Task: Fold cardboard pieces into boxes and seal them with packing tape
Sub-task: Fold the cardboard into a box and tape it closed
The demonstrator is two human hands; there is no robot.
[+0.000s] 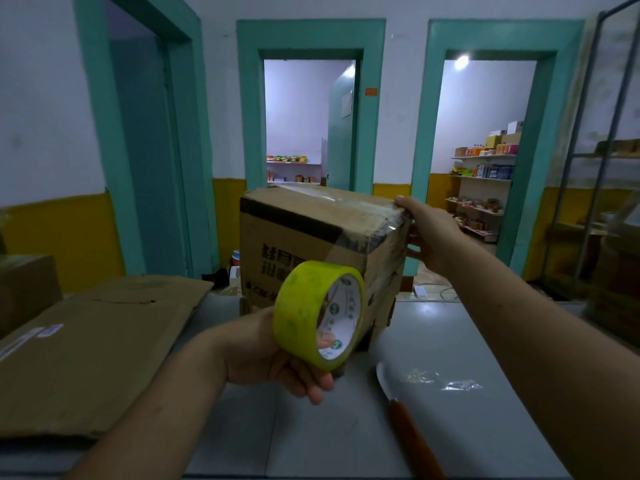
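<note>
1 box (304,233) top taped | my left hand (263,351) grips tape roll (301,306) | my right hand (433,233) clasps box corner | flat cardboard (90,355) not yet folded

We see a matt brown cardboard box (311,233) under glossy clear tape, a shiny plastic tape roll (317,315), a wooden-handled metal knife (403,414), and a smooth grey counter (467,341).

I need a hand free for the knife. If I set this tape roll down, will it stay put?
Probably not on its rim: the tape roll is round and the grey table looks smooth, so it may roll. Laid flat it should sit. The clear strip seemingly running to the cardboard box may tug it.
</note>
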